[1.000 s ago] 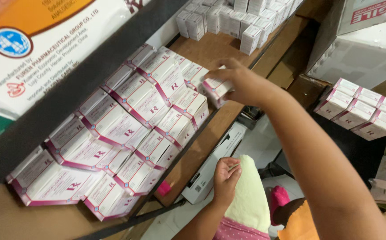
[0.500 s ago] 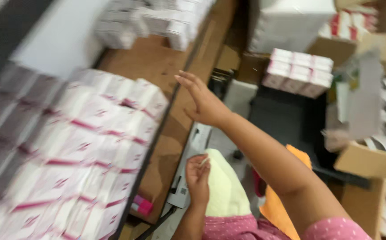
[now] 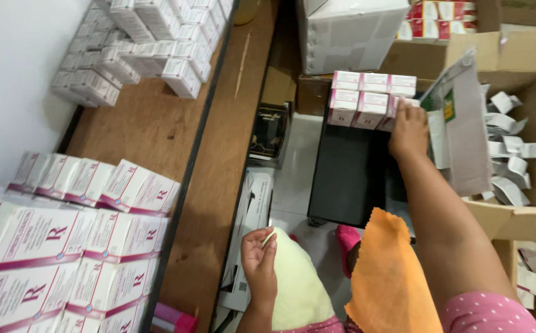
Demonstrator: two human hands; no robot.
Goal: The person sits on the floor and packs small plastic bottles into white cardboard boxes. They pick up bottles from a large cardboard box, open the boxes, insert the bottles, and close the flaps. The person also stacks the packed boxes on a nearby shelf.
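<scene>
— Head view, right side: right hand (image 3: pixel 408 131) stretched out to the cluster of small pink-and-white boxes (image 3: pixel 366 98) on the dark surface (image 3: pixel 348 179), fingers on the box at the near right corner. Clamped or just resting?

— Cannot tell; fingertips hidden behind the box edge. Left hand (image 3: pixel 260 259) low by the lap, fingers loosely curled, empty, against a pale yellow cloth (image 3: pixel 299 290).

— Left side: more boxes in rows on the wooden shelf (image 3: pixel 157 129), larger cartons (image 3: pixel 52 246) near its edge.

— Risk, likely: corner box pulled at an angle, dragging its neighbours off the dark surface. Also loose paper strips (image 3: pixel 515 166) close by, easy to snag with the wrist.
</scene>
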